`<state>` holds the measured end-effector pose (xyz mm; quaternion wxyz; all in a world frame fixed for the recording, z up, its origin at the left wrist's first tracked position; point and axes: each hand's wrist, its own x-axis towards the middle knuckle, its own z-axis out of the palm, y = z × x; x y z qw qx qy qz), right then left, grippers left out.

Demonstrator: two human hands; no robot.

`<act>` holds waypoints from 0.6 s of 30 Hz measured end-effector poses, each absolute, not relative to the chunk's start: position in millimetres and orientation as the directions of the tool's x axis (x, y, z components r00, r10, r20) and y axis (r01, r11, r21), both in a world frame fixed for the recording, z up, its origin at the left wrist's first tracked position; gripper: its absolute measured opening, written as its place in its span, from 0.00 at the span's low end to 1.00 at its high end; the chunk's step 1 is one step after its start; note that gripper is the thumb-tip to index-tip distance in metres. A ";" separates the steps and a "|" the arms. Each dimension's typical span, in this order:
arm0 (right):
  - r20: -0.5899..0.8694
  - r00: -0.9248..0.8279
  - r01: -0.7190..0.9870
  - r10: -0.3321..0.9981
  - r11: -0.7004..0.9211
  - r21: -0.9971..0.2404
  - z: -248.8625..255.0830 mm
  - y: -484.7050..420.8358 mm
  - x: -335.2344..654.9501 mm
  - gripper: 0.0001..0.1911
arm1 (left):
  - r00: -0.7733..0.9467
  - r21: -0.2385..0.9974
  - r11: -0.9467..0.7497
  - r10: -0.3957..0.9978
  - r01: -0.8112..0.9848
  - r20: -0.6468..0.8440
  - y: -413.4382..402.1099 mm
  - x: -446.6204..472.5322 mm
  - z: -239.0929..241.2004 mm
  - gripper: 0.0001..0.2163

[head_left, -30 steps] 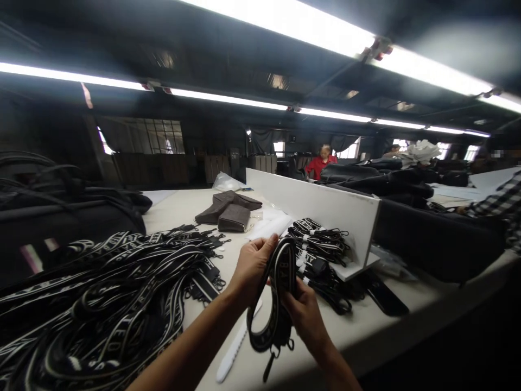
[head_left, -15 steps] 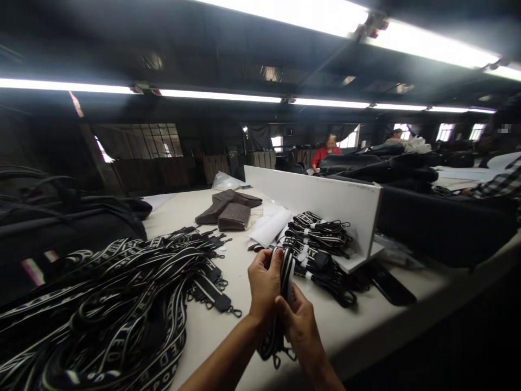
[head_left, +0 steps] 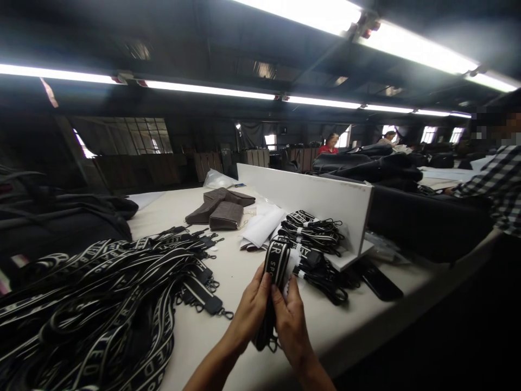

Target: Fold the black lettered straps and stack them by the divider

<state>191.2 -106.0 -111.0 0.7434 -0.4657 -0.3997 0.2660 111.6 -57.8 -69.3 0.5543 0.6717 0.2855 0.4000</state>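
Observation:
Between my two hands is a folded bag strap [head_left: 277, 260], black webbing with white stripes and lettering, held upright over the table. My left hand [head_left: 253, 298] grips it from the left, fingers closed around its side. On the other side, my right hand [head_left: 292, 312] pinches the strap along with a white paper strip [head_left: 292, 263] that lies against it. Metal clips hang at the strap's lower end. Just beyond are bundled straps [head_left: 311, 231] with white bands round them. To the left spreads a big heap of loose straps [head_left: 134, 293] with clips.
Brown quilted bags [head_left: 227, 215] and white paper sheets [head_left: 262, 225] lie farther back. A white L-shaped board [head_left: 305, 190] stands behind the bundles, with a black phone [head_left: 380, 279] near the table edge. At right is a person in a checked shirt [head_left: 507, 184]; another in red [head_left: 329, 147] is farther off.
My left hand has slid down the strap, baring its lettered face at the top. My right hand has moved up beside the paper strip. The view has turned slightly right.

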 end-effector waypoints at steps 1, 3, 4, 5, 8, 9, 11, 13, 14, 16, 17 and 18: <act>0.345 0.547 0.045 0.763 0.384 -0.922 -110.6 -105.0 191.2 0.29 | 0.500 0.982 -0.177 0.845 -0.073 0.189 -56.6 110.1 -67.5 0.19; 0.359 0.552 0.180 0.753 0.313 -0.933 -110.8 -102.6 191.3 0.28 | 0.501 0.988 -0.105 0.853 -0.113 0.148 -54.7 107.4 -63.2 0.19; 0.374 0.551 0.238 0.746 0.289 -0.927 -111.0 -101.2 191.5 0.28 | 0.523 0.989 -0.063 0.843 -0.134 0.125 -54.1 106.2 -61.1 0.19; 0.392 0.551 0.289 0.736 0.273 -0.918 -110.9 -99.8 191.6 0.29 | 0.555 0.989 -0.011 0.827 -0.146 0.091 -53.9 105.2 -59.4 0.20; 0.434 0.571 0.393 0.697 0.233 -0.890 -107.8 -95.4 191.5 0.30 | 0.630 0.984 0.111 0.776 -0.138 0.001 -56.2 103.8 -57.6 0.24; 0.439 0.574 0.414 0.691 0.217 -0.884 -105.6 -93.9 191.2 0.29 | 0.630 0.984 0.100 0.777 -0.147 0.015 -57.9 103.9 -58.4 0.24; 0.451 0.561 0.453 0.694 0.199 -0.869 -100.2 -91.1 190.5 0.28 | 0.577 0.980 0.006 0.809 -0.198 0.112 -61.3 104.7 -62.3 0.21; 0.484 0.509 0.484 0.711 0.229 -0.845 -95.0 -88.1 190.5 0.25 | 0.476 0.965 -0.110 0.853 -0.236 0.213 -61.5 104.3 -68.0 0.18; 0.503 0.479 0.484 0.719 0.261 -0.835 -93.1 -86.5 191.1 0.24 | 0.430 0.961 -0.144 0.871 -0.236 0.236 -58.9 102.8 -70.5 0.17; 0.517 0.440 0.438 0.735 0.327 -0.837 -91.4 -82.6 194.3 0.23 | 0.374 0.968 -0.146 0.902 -0.205 0.215 -46.8 95.4 -72.4 0.16; 0.503 0.435 0.389 0.747 0.348 -0.853 -91.4 -80.3 197.0 0.23 | 0.364 0.974 -0.135 0.911 -0.180 0.194 -37.7 89.5 -71.0 0.16; 0.475 0.435 0.325 0.765 0.359 -0.875 -91.6 -77.5 200.4 0.23 | 0.364 0.979 -0.130 0.914 -0.154 0.179 -27.2 82.4 -67.9 0.17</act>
